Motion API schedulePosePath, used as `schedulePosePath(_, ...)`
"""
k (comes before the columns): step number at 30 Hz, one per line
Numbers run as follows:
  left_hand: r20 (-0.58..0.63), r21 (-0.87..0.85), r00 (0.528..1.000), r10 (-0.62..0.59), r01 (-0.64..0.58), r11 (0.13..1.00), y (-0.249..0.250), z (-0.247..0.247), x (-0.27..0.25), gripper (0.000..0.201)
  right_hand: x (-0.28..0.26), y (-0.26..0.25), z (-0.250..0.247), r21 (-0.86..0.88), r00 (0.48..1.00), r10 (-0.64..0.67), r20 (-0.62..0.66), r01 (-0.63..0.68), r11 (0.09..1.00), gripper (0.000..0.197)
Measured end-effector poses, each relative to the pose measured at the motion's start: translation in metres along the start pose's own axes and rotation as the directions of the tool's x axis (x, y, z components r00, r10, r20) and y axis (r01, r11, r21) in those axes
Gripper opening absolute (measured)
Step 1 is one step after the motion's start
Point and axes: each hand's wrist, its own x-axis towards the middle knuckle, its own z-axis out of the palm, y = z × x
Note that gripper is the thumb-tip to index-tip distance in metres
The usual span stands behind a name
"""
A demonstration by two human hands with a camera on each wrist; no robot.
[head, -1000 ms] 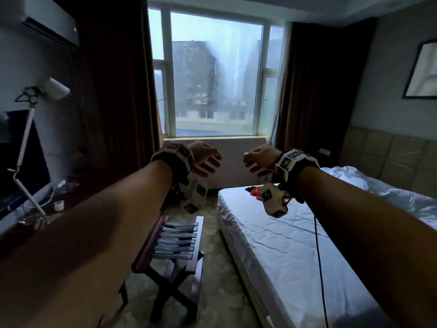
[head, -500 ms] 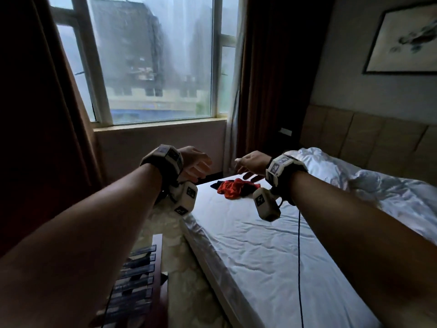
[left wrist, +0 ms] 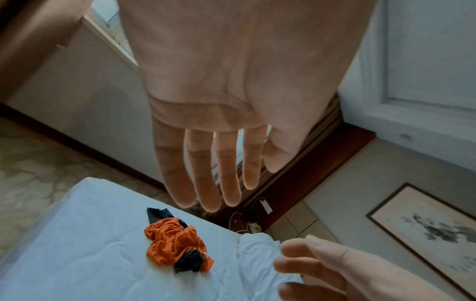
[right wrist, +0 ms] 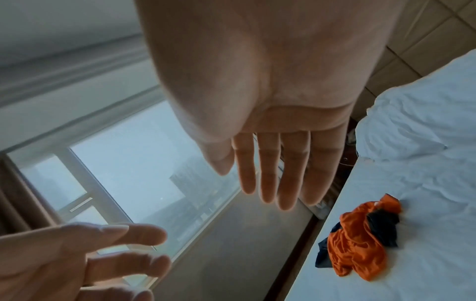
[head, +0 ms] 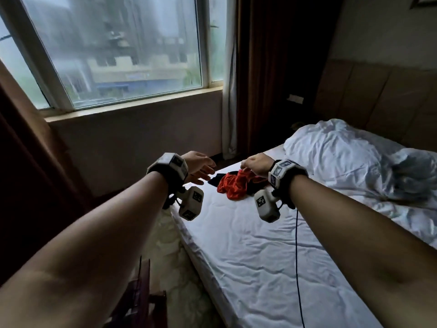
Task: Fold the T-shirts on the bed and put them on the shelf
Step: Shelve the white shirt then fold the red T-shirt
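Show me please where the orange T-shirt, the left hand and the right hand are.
orange T-shirt point(head: 233, 187): head view, middle of the crumpled cloth.
left hand point(head: 197, 167): head view, back of the hand.
right hand point(head: 256, 164): head view, back of the hand.

Window, brown curtain, framed picture.

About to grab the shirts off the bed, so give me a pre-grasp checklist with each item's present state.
1. Left hand free: ok, fingers straight, holding nothing.
2. Right hand free: ok, fingers straight, holding nothing.
3. Orange T-shirt in plain view: ok, crumpled near the corner of the bed.
4. Shirts separable: not ok, dark garment is tangled with the orange one.
5. Hands touching the pile: not ok, both are above it in the wrist views.
6. Flat sheet free for folding: ok, on the near side of the pile.
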Motion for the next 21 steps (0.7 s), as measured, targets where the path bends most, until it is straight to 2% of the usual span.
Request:
schedulePosePath(5,0.059,-0.027,0.995,-0.086,0.088,0.996,-0.004,-0.01,0.118,0.021,0.139,0.042,0.009,-0.032,0.996,0.088,-0.009,-0.088,0.996,0.024)
schedulePosePath(11,0.1,-0.024,0.988,-0.121,0.124,0.992,-0.008,-0.017,0.255,0.017,0.232,0.06,0.009,0.101,0.982,0.19,-0.017,-0.187,0.977,0.019)
schedulePosePath(14,0.155,0.009,0.976,-0.155,0.155,0.988,-0.021,-0.015,0.328,0.015,0.29,0.085,0.022,0.142,0.97,0.244,-0.015,-0.239,0.96,0.019)
schedulePosePath(18,0.201,0.043,0.96,-0.196,0.191,0.981,-0.05,-0.012,0.44,0.021,0.375,0.125,0.05,0.169,0.938,0.346,-0.021,-0.338,0.926,0.02)
schedulePosePath(21,0.224,0.038,0.945,-0.239,0.236,0.971,-0.073,-0.007,0.52,0.019,0.429,0.148,0.073,0.181,0.892,0.451,-0.014,-0.441,0.879,0.018)
